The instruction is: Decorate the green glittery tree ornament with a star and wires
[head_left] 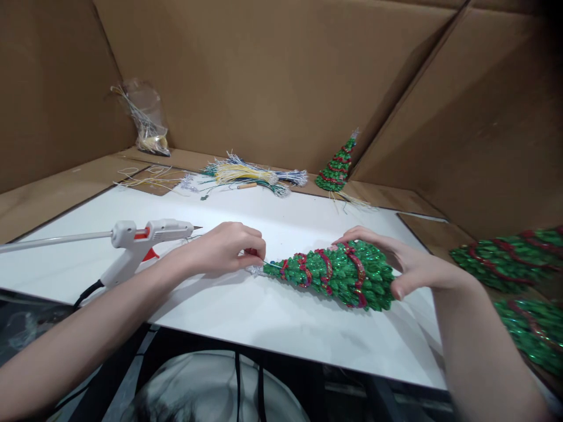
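Note:
A small green Christmas tree ornament with red glittery garlands lies on its side on the white board, its tip pointing left. My right hand is wrapped around the wide base, thumb at the end and fingers over the far side. At the tip, my left hand pinches a thin wire that runs onto the tree's top. Part of a silvery star shows just under those fingers. How the wire is fixed to the tree cannot be made out.
A white glue gun stands left, beside my left forearm. Bundled wires and a wooden-handled tool lie at the back. Another tree stands behind; more trees lie right. A plastic bag leans in the cardboard corner.

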Demonstrator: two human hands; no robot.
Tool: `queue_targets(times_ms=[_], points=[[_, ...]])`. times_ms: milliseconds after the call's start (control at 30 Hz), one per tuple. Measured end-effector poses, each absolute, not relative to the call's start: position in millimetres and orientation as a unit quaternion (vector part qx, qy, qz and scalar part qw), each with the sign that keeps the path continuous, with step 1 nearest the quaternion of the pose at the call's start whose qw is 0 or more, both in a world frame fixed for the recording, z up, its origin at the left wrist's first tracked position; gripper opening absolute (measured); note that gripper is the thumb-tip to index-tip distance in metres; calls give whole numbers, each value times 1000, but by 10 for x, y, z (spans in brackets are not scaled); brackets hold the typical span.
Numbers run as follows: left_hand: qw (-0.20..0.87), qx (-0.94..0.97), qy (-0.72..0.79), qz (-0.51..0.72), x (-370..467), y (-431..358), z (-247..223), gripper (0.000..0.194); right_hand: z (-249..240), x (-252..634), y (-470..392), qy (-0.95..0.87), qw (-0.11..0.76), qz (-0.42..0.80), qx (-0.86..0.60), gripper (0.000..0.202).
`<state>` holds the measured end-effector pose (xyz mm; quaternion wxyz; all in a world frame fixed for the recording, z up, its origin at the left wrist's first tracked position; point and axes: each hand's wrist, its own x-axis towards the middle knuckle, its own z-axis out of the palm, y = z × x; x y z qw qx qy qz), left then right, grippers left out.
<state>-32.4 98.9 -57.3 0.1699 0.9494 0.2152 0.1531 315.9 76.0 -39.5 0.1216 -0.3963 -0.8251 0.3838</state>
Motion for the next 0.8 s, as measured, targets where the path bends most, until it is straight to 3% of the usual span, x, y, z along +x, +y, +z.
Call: queue_targets(times_ms=[367,600,800], points=[[89,960,185,191,-210,906,-649,15,-395,3151,763,-826,119,385,-394,80],[111,955,207,182,-285,926,-571,6,-392,3151,764,-822,121,390,-397,81],[108,956,199,188,-308,941,-560,11,-388,3150,767,-822,115,395,-393,78]])
